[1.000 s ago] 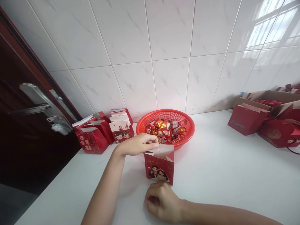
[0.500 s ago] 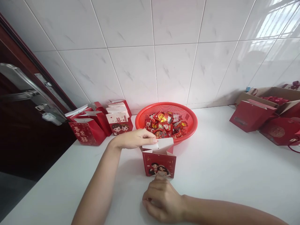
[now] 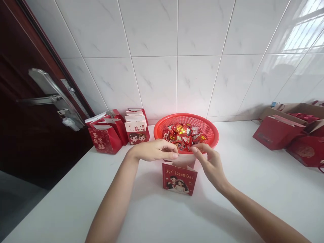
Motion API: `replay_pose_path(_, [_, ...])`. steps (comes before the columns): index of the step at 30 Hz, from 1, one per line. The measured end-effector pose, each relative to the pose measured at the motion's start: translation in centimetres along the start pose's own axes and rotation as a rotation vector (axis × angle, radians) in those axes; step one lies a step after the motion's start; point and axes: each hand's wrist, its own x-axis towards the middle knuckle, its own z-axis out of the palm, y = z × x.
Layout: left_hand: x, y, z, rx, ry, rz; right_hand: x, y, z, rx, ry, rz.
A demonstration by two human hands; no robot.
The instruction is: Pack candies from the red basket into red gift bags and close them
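White wall tiles (image 3: 154, 30) are rising behind a white bench (image 3: 235, 148), and a dark red door (image 3: 15, 135) is standing at the left. Near the middle of the bench, a red paper box (image 3: 179, 179) is standing upright, its top being open and its front panel showing a printed couple. It is standing just in front of a red basket (image 3: 214, 135), which is holding many wrapped sweets (image 3: 181, 130). Some red bags (image 3: 105, 140) are standing together at the left, near the wall.

The left hand (image 3: 154, 150) is reaching over the box from the left, and its thumb and fingers seem to be pinching the upper edge of the back panel. The right hand (image 3: 211, 162) is curling near the far right corner of this edge, thumb and fingers lying near each other; whether they are gripping the paper, I cannot tell, since the fingertips are partly hidden.

I am judging the box to be very light and made of thin card, keeping stiff along its flat panels but giving way easily at its folds. On such a smooth bench, a small push would probably be sliding it. Pinching softly at the upper edge, close to the corners, is seeming best; squeezing the middle of the front would be risking a dent.
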Motion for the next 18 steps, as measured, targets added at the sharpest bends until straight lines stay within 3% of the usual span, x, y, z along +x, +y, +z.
replay_pose_path(10, [-0.6, 0.2, 0.0, 0.081, -0.015, -0.058, -0.6, 1.5, 0.2, -0.011, -0.064, -0.142])
replay_pose_path(14, [-0.9, 0.3, -0.2, 0.068, 0.005, -0.093, 3.3, 1.5, -1.7, -0.078, -0.092, -0.144])
replay_pose_path(18, [-0.4, -0.3, -0.4, 0.061, 0.168, -0.032, 9.1, 2.7, -2.9, -0.355, -0.132, 0.093])
